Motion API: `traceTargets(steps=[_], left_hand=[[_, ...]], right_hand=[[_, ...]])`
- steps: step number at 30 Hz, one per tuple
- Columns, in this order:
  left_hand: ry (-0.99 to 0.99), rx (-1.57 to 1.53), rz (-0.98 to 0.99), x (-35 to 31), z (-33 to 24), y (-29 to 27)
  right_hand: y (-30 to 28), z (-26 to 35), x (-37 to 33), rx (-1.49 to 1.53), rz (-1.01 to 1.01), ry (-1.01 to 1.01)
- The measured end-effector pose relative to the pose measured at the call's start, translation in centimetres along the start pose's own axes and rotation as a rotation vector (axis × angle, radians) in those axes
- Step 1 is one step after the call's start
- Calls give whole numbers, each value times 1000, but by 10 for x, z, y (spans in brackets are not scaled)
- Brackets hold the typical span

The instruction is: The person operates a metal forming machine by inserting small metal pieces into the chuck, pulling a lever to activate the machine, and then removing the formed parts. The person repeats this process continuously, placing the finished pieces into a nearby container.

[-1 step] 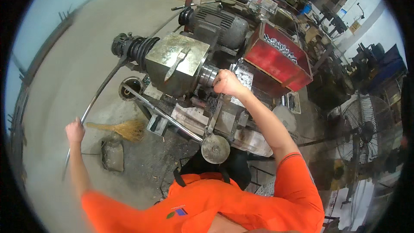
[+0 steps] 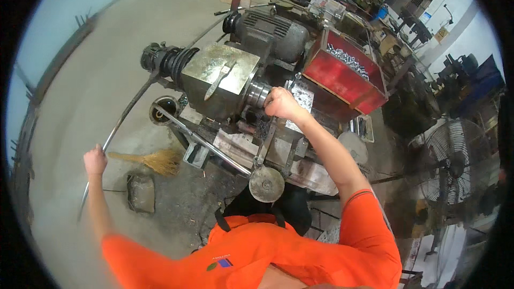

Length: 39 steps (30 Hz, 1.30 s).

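Nearest me, a round disc (image 2: 267, 184) sits before the person's lap, a steel bar (image 2: 214, 150) slanting away from it. Off to the side, the left hand (image 2: 95, 161) is wrapped around a long rod (image 2: 126, 115) that runs up to a black fitting (image 2: 154, 58). Farther in, the right hand (image 2: 282, 104) curls against the chuck (image 2: 257, 94), on the right of the grey housing (image 2: 214, 99); whether it pinches a part there, I can't tell. A brush (image 2: 219, 80) lies on top. I'd judge the work midway, with both hands engaged. Beyond, metal pieces (image 2: 348, 60) fill a red box (image 2: 337, 78); finished or waiting, I can't say.
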<state>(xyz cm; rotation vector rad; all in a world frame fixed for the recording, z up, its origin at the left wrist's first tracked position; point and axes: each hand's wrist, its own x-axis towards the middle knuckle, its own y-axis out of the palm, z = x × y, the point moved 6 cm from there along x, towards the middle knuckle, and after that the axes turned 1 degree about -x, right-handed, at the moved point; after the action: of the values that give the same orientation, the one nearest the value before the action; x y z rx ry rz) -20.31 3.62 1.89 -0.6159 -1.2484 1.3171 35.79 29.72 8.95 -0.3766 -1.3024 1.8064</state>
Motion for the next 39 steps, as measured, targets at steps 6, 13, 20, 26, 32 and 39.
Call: traceTargets(steps=[6,13,20,26,32,39], left_hand=[[-202,-381,-56,28,-49,-28],[-259,-840,511,-13,-211,196],[445,-33,587,26,-322,112],[153,-367,535,24,-286,111],[-301,-1298,366,52,-228,63],[-562,-1536,279,65,-282,35]], right_hand=[[-62,8,-57,-4,-208,-100],[-144,-51,-217,-25,-400,327],[-148,-144,-444,-264,-317,952],[-119,-210,-667,-584,-66,1495],[-82,-168,-663,-610,14,1590],[9,-31,-619,-7,-324,1380]])
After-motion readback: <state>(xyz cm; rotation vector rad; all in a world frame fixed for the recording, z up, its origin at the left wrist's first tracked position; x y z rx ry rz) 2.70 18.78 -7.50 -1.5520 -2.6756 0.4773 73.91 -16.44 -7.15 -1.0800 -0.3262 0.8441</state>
